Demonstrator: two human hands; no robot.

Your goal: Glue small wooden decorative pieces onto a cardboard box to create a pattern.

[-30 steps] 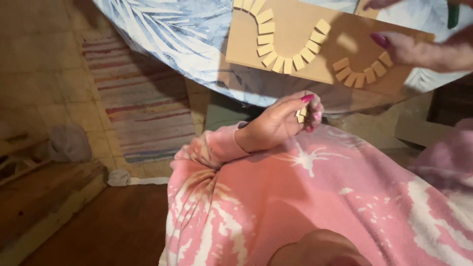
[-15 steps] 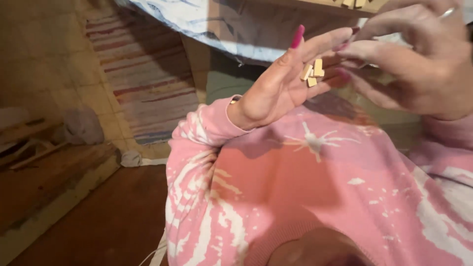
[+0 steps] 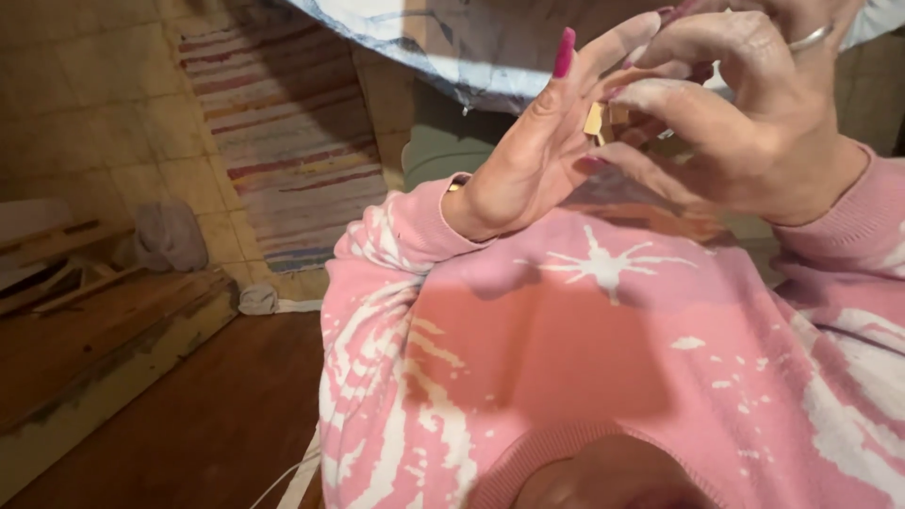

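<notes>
Leftmost, low in your view: weathered wooden planks [image 3: 85,330] lying on a dark brown wooden floor [image 3: 217,424], with a crumpled grey cloth [image 3: 170,236] heaped just behind them against the tan tiled floor [image 3: 85,113]. A striped woven rag rug [image 3: 283,141] in faded red, blue and cream runs up the tiles toward a table edge draped with a pale blue patterned cloth [image 3: 452,47]. A small white rag [image 3: 256,299] sits where tile meets wood.

Centre: your pink and white tie-dyed sweatshirt [image 3: 584,377] fills the lower frame, both cuffs visible.

Your left hand [image 3: 537,160] is raised palm-up, fingers spread and loosely extended, magenta nails showing; it is not clenched, more a cupped open palm. Small pale wooden pieces [image 3: 596,120] rest near the base of its fingers, up at chest height, below the table edge.

Further right, your right hand [image 3: 754,123] arches over the left, a silver ring [image 3: 811,40] on one finger. Its thumb and forefinger are curled in toward the wooden pieces, tips at or touching them. You cannot tell from this angle whether the pinch has actually closed on a piece, since the fingers hide the contact.
</notes>
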